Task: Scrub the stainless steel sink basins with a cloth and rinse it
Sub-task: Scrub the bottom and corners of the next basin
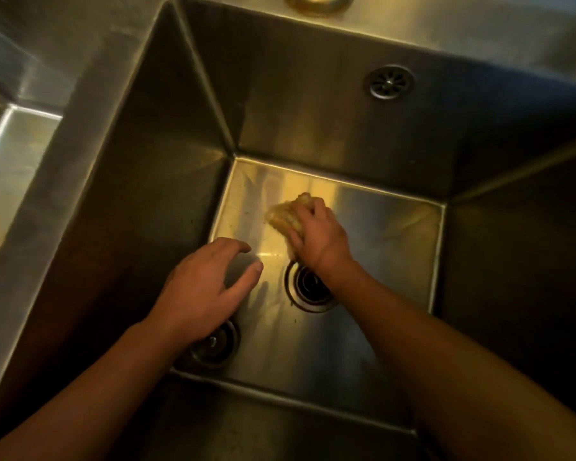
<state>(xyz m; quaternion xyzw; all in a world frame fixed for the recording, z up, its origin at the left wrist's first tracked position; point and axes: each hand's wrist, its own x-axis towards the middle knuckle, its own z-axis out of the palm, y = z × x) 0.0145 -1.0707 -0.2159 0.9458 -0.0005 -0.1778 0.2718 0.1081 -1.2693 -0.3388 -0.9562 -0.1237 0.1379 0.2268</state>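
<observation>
I look down into a deep stainless steel sink basin point(393, 227). A crumpled yellowish cloth point(281, 216) lies pressed on the basin floor under my right hand point(316, 234), which grips it just beyond the drain hole point(308, 287). My left hand point(207, 287) hovers over the floor to the left of the drain, fingers spread and holding nothing. Beneath my left wrist lies a loose metal drain strainer point(215, 344), partly hidden.
An overflow grille point(389, 82) sits high on the back wall. A faucet base point(318, 3) shows at the top edge. A steel divider point(90, 134) separates this basin from a second basin point(10, 161) at the left.
</observation>
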